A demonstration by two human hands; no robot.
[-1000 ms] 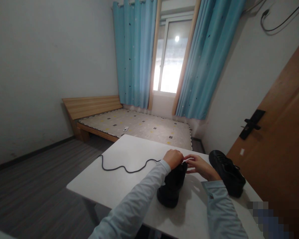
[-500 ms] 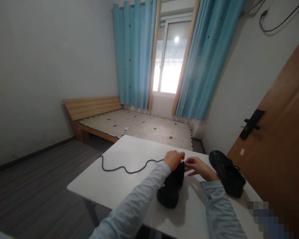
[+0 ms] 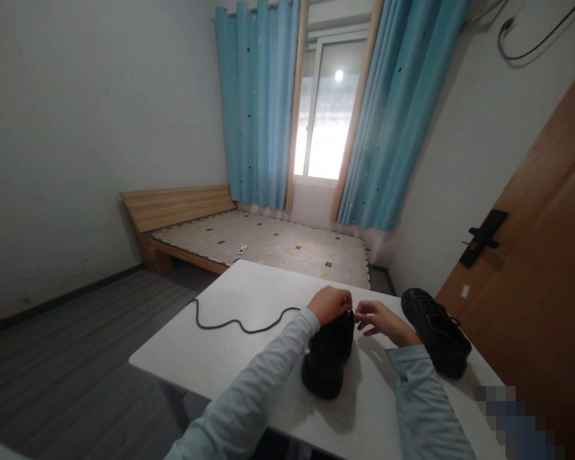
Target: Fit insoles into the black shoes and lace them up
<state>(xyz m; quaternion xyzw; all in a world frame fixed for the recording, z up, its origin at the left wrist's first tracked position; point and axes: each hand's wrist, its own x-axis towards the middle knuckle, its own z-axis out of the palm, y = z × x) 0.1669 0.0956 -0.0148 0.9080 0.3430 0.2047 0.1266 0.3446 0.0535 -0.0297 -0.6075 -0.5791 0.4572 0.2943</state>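
A black shoe (image 3: 326,361) stands on the white table (image 3: 172,348), its heel towards me. Over its front my left hand (image 3: 329,305) is bent, thumb and fingers closed together at the lacing area. What they pinch is too small to make out. My right hand (image 3: 381,319) is at the shoe's right side, its fingers loosely curled and apart, the tips close to the shoe's edge. A dark shoelace (image 3: 242,328) runs in waves across the table from behind my left wrist to the left edge. Its end at the shoe is hidden.
A second black shoe (image 3: 435,332) with laces rests at the table's right edge. Beyond the table is a bed (image 3: 273,239) with a small white remote (image 3: 242,249) on it. A wooden door (image 3: 536,255) with a black handle stands at the right.
My left hand has shifted slightly left and up, showing more of the shoe's opening. The right hand and the shoelace on the table look almost unchanged.
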